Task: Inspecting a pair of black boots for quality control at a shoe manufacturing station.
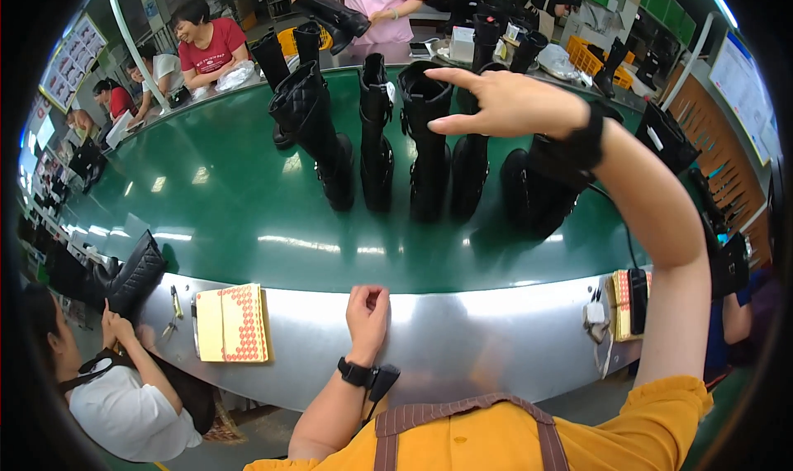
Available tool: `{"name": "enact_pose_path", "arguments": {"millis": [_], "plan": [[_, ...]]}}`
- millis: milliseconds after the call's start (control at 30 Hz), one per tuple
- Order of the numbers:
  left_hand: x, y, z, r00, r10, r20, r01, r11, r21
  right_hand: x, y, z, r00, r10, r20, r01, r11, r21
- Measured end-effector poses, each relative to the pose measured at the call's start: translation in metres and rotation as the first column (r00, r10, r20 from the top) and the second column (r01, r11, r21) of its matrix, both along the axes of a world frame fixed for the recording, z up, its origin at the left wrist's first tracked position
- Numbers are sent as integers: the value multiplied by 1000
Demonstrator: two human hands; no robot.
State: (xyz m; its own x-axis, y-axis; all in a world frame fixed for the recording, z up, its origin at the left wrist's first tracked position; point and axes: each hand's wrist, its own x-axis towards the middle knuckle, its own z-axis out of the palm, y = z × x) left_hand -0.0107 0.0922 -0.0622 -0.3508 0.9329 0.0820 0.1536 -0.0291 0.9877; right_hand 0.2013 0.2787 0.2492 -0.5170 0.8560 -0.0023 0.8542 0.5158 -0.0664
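Observation:
My right hand (520,104) is raised over the green table, thumb and forefinger stretched apart, with nothing held between them. Its fingertips overlap the top of a tall black boot (428,153) in this view; I cannot tell whether they touch. More tall black boots stand beside it, among them a quilted one (306,112) and a narrow one (376,141). Below my right wrist is another dark boot or pair (537,190), partly hidden by my arm. My left hand (367,312) rests with curled fingers at the metal rim, and nothing shows in it.
A steel ledge (446,339) borders the green tabletop (223,198). Yellow sticker sheets (231,324) lie left, beside a small cutter (176,302). On the right are more sheets (621,306) and a dark device. A co-worker at left holds a black quilted boot (136,277); others work across the table.

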Motion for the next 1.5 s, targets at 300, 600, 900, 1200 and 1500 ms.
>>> {"name": "enact_pose_path", "arguments": {"millis": [300,600,900,1200,1500], "plan": [[-10,7,-20,987,-58,151,63,997,-32,0,22,-48,986,-31,-164,60,983,173],[39,-35,81,878,-159,-452,322,894,310,21,-158,-17,903,356,-241,-117,744,658],[62,-81,65,950,-207,-235,270,921,282,87,-245,-22,871,230,-434,11,873,487],[88,-121,37,976,-102,-190,159,937,311,153,-302,-37,881,279,-383,13,794,608],[86,-121,36,986,-39,-165,90,943,319,198,-317,-59,756,469,-457,-48,735,676]]}}
